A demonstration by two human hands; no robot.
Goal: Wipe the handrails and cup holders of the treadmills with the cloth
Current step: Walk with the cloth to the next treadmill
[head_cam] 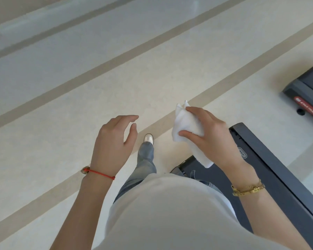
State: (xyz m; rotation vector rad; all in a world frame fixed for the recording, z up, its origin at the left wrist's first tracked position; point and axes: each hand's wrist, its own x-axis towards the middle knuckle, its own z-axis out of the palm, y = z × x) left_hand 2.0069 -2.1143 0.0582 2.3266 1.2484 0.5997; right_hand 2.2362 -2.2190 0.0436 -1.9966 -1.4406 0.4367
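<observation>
**Cloth held over the floor beside a treadmill deck**

View from the head camera, looking down. The right hand (208, 134) grasps a white cloth (187, 130), thumb pressed across its lower face and fingers curled over its top edge. The cloth is bunched; its long axis runs from upper left to lower right, with a pointed corner standing up and away from the person and a loose tail hanging down past the heel of the hand. It is held in the air, above the pale floor (116, 83) and the near end of a dark treadmill (271, 170), touching neither. The left hand (116, 139) holds nothing; its fingers are relaxed and loosely bent, palm turned down, well apart from the cloth. A red string bracelet (99, 173) circles the left wrist and gold bracelets (248, 189) the right. Between the hands, a leg in blue jeans (145, 163) ends in a light shoe (148, 138) on the floor. A second treadmill (307, 89) lies at the right edge. Tan stripes cross the floor diagonally.
</observation>
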